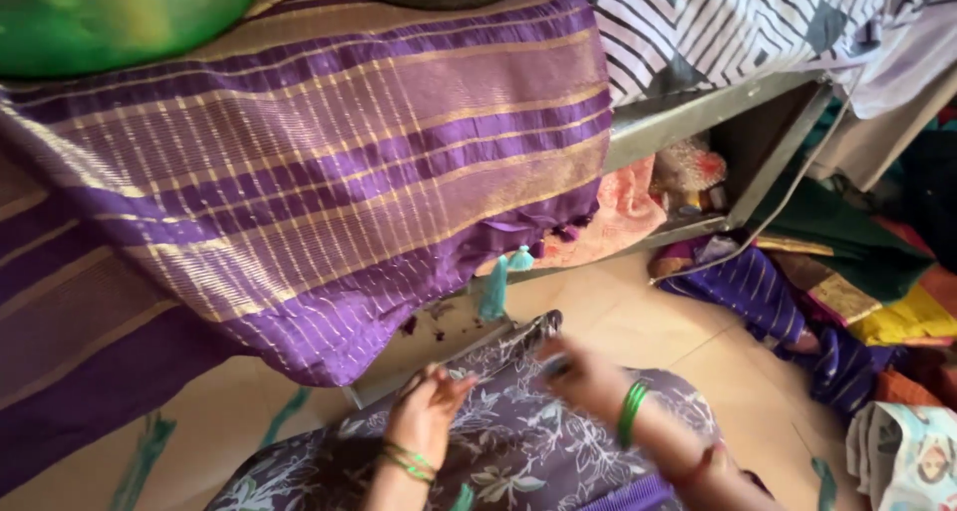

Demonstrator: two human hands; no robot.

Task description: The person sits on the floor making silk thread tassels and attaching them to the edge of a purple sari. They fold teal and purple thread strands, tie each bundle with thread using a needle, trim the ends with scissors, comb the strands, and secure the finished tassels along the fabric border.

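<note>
Teal tassels [495, 284] hang on purple sari [329, 172] edge. My left hand [429, 411] pinches thread; right hand [583, 371] blurred, grip unclear. Edge mostly bare.

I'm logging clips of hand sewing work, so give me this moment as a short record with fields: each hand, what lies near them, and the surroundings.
left hand: left hand, green bangles at the wrist, fingers bent near the edge of the purple striped cloth
right hand: right hand, blurred, green bangle; whether it holds anything cannot be told
lap: floral purple garment
hanging by cloth edge: teal tassel
floor, right side: heap of coloured fabrics
above: black and white patterned cloth
</note>
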